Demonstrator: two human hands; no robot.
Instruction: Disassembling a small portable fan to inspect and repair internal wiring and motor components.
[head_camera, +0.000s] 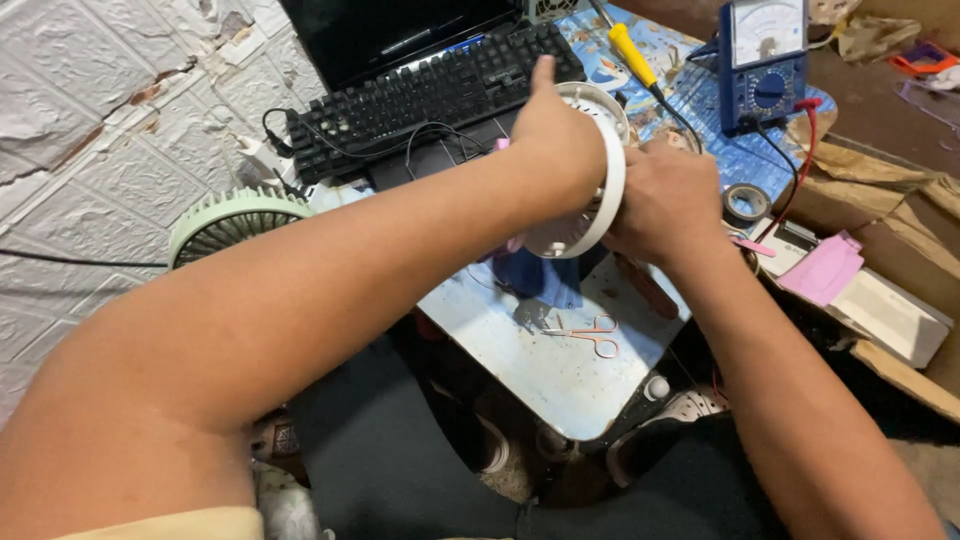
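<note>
White fan grille (600, 190), between left hand (555, 140), right hand (665, 200)

Home repair bench, multimeter (765, 60), screwdriver (633, 55), tape (746, 203)

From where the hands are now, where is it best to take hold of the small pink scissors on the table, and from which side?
Take the scissors by the two pink loops at their right end, coming from above. They lie flat on the pale table, apart from other things, below the left hand and right hand, which hold the white fan ring.
</note>
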